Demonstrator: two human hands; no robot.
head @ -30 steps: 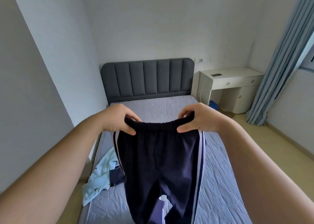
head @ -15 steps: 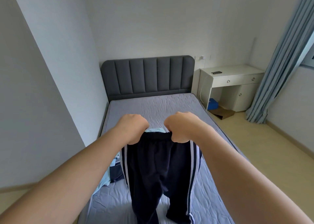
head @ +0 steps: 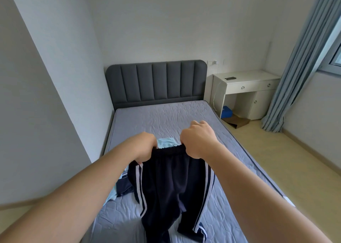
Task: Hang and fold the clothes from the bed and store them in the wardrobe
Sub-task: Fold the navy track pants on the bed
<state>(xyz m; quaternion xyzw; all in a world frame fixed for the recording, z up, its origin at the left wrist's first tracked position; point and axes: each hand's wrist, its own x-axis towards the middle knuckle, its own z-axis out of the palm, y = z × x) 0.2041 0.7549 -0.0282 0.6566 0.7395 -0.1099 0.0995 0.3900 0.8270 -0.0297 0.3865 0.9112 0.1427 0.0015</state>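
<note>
Dark navy track pants [head: 173,183] with white side stripes hang over the grey bed [head: 166,119], legs trailing down onto the mattress. My left hand [head: 145,146] grips the waistband at its left end and my right hand [head: 198,140] grips it at the right end, both fists curled with knuckles up. A light blue garment [head: 165,142] shows just behind the waistband between my hands, and more light blue and navy cloth [head: 120,186] lies on the bed's left edge, partly hidden by my left arm. No wardrobe is in view.
A grey padded headboard [head: 156,82] stands against the far wall. A white desk [head: 245,87] with a phone on it sits at the right, a blue box and cardboard under it. Blue curtains [head: 302,61] hang at the far right. Wooden floor runs along the bed's right side.
My hands have lowered the pants toward the bed and come closer together, turning from a pinch with fingers showing to fists with knuckles up. The pant legs now rest on the mattress.
</note>
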